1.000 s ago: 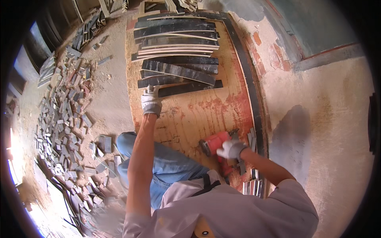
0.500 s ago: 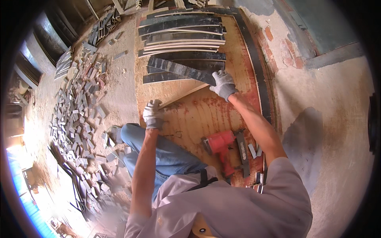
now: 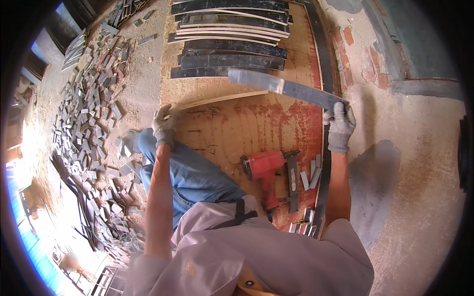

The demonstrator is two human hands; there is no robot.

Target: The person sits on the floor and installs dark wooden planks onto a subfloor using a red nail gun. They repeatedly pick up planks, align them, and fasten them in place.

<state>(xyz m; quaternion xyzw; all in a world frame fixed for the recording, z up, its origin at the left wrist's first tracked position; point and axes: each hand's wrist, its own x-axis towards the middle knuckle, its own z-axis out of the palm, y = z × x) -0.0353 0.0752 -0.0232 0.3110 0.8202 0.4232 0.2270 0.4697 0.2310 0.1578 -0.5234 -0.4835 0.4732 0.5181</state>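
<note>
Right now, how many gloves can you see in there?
2: one pale glove is on the left hand, and another is on the right hand, which holds a dark strip. More could be hidden from view.

- Small grey offcuts (image 3: pixel 85 138) are lying scattered left of the left hand (image 3: pixel 164 124).
- A patchy wall (image 3: pixel 419 143) is rising right of the right hand (image 3: pixel 340 123).

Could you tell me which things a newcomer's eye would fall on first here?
Probably the bright red, pistol-shaped power tool lying on the red-stained wooden board, just below the picture's middle. Next, perhaps, the long, dark, flat strip in the grip of the grey-white gloved right hand, and the many small, grey, rectangular pieces strewn over the dusty floor at the left.
</note>
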